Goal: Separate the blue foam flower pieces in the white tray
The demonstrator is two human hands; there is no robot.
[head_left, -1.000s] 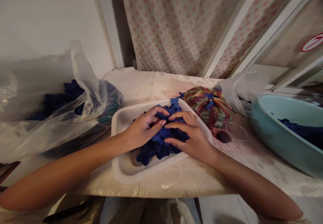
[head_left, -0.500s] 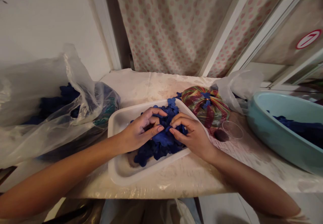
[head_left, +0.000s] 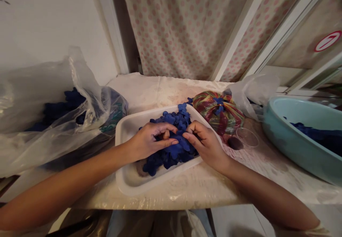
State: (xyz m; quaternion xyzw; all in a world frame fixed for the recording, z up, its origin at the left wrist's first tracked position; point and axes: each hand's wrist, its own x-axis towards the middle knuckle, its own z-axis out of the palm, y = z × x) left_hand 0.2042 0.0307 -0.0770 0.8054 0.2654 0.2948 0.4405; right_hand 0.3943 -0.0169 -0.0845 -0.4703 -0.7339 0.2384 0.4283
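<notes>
A white tray (head_left: 125, 184) holds a heap of blue flower-shaped pieces (head_left: 173, 151). Over the heap, my left hand (head_left: 152, 139) has its thumb and fingers curled towards each other around a blue piece; its fingertips are at the piece's left side. Facing it from the right, my right hand (head_left: 204, 142) pinches with thumb and forefinger at the same blue piece, close to the left fingertips. Which edges of the piece each hand grips is hard to tell against the heap.
At the left lies a clear plastic bag (head_left: 64, 123) with blue pieces. Behind the tray's right side sits a striped bundle (head_left: 219, 112), near a clear round lid (head_left: 248, 137). A light-blue basin (head_left: 291, 151) with blue pieces stands at the right.
The right fingers have curled in more and shifted slightly right. My left thumb has moved a little right and lower. More of the heap's top shows between the hands.
</notes>
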